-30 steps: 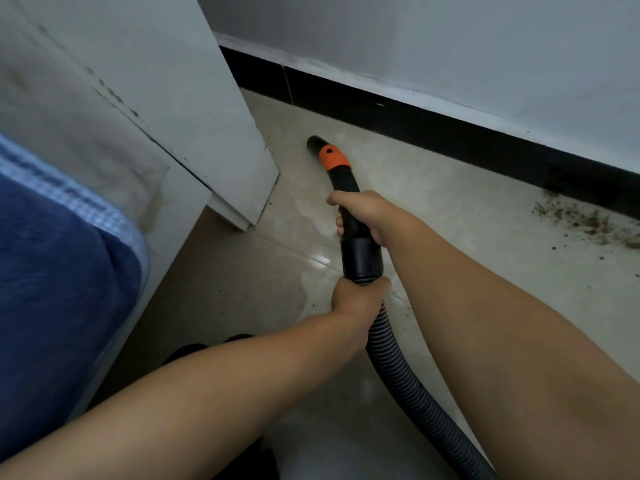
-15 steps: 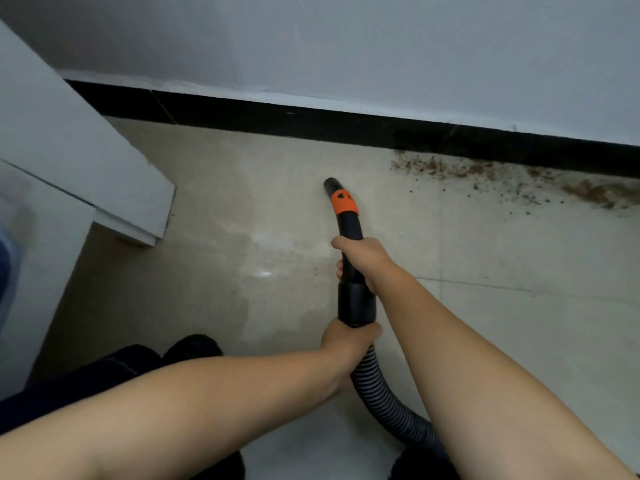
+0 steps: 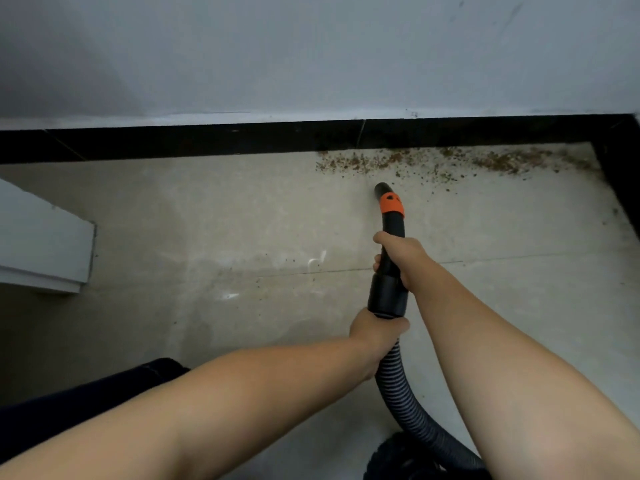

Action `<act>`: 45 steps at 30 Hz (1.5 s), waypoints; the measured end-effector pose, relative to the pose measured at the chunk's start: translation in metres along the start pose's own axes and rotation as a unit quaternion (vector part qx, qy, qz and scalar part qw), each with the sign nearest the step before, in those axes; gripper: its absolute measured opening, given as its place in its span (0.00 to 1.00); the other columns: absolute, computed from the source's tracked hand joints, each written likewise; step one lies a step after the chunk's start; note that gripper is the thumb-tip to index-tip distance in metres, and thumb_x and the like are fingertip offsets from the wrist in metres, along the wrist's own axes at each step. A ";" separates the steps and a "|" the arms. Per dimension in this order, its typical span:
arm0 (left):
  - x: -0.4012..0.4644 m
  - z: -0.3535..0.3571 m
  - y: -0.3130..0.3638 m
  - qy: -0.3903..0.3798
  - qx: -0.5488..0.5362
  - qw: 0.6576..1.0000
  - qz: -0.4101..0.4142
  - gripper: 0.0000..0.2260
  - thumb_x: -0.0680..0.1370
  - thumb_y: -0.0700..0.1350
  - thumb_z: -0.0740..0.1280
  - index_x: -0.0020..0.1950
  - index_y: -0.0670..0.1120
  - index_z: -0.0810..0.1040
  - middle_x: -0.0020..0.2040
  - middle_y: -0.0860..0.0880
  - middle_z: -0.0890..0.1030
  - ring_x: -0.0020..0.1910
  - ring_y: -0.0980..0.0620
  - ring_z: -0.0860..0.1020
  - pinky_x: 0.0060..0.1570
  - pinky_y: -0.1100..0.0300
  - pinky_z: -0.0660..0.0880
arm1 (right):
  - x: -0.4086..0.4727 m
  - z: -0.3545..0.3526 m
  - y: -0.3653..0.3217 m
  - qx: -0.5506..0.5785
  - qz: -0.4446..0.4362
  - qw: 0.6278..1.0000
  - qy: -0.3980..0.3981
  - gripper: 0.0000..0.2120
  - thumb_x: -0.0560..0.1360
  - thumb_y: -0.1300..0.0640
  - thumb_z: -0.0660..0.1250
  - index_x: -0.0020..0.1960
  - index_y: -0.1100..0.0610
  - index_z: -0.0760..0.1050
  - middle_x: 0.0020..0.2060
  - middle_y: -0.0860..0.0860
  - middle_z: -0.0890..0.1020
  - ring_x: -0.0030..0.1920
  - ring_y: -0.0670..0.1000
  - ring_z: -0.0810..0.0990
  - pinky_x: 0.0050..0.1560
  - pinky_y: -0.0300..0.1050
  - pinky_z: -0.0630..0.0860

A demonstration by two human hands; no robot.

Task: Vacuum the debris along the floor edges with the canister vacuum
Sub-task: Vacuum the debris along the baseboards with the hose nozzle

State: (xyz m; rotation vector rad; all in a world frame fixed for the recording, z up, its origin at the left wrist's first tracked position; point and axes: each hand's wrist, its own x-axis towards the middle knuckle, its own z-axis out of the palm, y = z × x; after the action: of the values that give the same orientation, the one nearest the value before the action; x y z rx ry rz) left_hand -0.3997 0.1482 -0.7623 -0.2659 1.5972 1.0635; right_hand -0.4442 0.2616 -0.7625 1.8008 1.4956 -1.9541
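Note:
A black vacuum wand (image 3: 388, 292) with an orange collar (image 3: 391, 203) points at the floor, its nozzle tip (image 3: 381, 187) just short of the debris. Brown crumbly debris (image 3: 450, 162) lies in a band along the black baseboard (image 3: 242, 138), from mid-frame to the right corner. My right hand (image 3: 401, 254) grips the wand's upper tube. Lower down, my left hand (image 3: 375, 332) grips the spot where the ribbed grey hose (image 3: 405, 403) joins the cuff. The hose curves down to a dark canister part (image 3: 398, 459) at the bottom edge.
A white cabinet corner (image 3: 45, 244) juts in at the left. The grey wall (image 3: 311, 53) rises behind the baseboard, which turns a corner at the far right (image 3: 620, 174). Scattered specks dot the beige tiles (image 3: 207, 237). My dark trouser leg (image 3: 104, 386) shows at the lower left.
The view has swung right along the wall, and the nozzle has moved right toward the debris band. Both hands keep the same hold on wand and hose.

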 end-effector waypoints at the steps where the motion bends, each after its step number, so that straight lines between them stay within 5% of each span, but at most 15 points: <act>1: 0.001 0.001 0.002 0.001 0.000 1.000 0.003 0.15 0.74 0.39 0.67 0.61 0.41 0.75 0.46 0.45 0.76 0.46 0.47 0.74 0.45 0.58 0.72 | 0.002 -0.001 -0.002 0.003 -0.001 1.000 0.004 0.11 0.74 0.60 0.66 0.53 0.62 0.69 0.31 0.56 0.74 0.26 0.52 0.73 0.27 0.43 0.73; 10: 0.000 -0.014 -0.014 0.057 -0.043 0.997 -0.015 0.13 0.73 0.40 0.69 0.57 0.42 0.76 0.42 0.47 0.78 0.40 0.50 0.76 0.33 0.62 0.71 | -0.005 0.031 0.007 -0.053 -0.012 0.996 -0.069 0.07 0.73 0.59 0.67 0.46 0.61 0.70 0.29 0.55 0.75 0.24 0.50 0.73 0.24 0.39 0.74; 16: -0.009 -0.025 -0.028 0.108 -0.091 0.990 -0.010 0.14 0.74 0.42 0.69 0.59 0.43 0.76 0.51 0.43 0.81 0.46 0.47 0.78 0.38 0.61 0.74 | -0.015 0.057 0.019 -0.087 -0.023 0.987 -0.130 0.09 0.72 0.60 0.66 0.50 0.63 0.70 0.28 0.54 0.74 0.23 0.49 0.74 0.23 0.36 0.73; 19: -0.009 -0.019 -0.020 0.094 -0.080 0.992 -0.004 0.15 0.74 0.42 0.69 0.60 0.42 0.76 0.53 0.41 0.81 0.51 0.44 0.79 0.47 0.56 0.75 | -0.012 0.046 0.013 -0.070 -0.019 0.993 -0.095 0.10 0.73 0.59 0.67 0.50 0.63 0.70 0.29 0.55 0.75 0.24 0.50 0.74 0.24 0.38 0.73; 29: 0.007 0.030 0.001 -0.009 0.028 0.999 0.013 0.16 0.73 0.40 0.67 0.61 0.42 0.74 0.47 0.45 0.76 0.45 0.47 0.75 0.44 0.60 0.71 | 0.014 -0.039 0.005 0.044 0.013 0.998 0.033 0.10 0.73 0.59 0.68 0.49 0.61 0.68 0.29 0.55 0.74 0.24 0.51 0.73 0.23 0.38 0.73; 45: 0.020 -0.004 0.000 0.049 0.003 0.999 0.011 0.14 0.73 0.39 0.67 0.58 0.39 0.75 0.40 0.47 0.75 0.43 0.48 0.75 0.41 0.60 0.70 | 0.022 0.014 0.000 -0.007 -0.017 1.000 -0.016 0.07 0.72 0.59 0.67 0.45 0.60 0.69 0.28 0.54 0.75 0.22 0.49 0.74 0.25 0.39 0.74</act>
State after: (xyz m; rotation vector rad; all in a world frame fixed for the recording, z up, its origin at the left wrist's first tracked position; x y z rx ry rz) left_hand -0.4098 0.1525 -0.7802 -0.3007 1.6946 1.0761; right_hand -0.4608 0.2633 -0.7823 1.7405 1.5355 -1.9725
